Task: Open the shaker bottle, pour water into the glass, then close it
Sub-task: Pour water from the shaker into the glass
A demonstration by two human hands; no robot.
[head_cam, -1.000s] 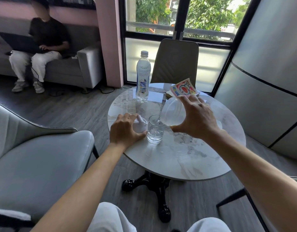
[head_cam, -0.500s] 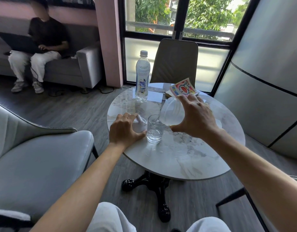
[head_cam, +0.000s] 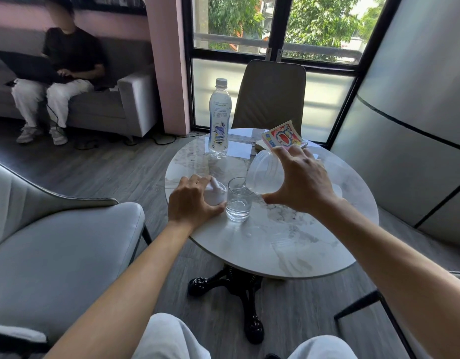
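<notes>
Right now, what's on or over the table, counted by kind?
Shaker bottle: 1, tilted over the glass in the right hand
Shaker lid: 1, under the left hand
Glass: 1
Water bottle: 1
Booklet: 1
Paper sheet: 1
Total: 6

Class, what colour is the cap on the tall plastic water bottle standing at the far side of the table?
Grey, on the tall clear plastic water bottle; seen in the head view.

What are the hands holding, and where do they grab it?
The right hand grips the tipped shaker bottle around its body. The left hand covers the lid on the table.
</notes>
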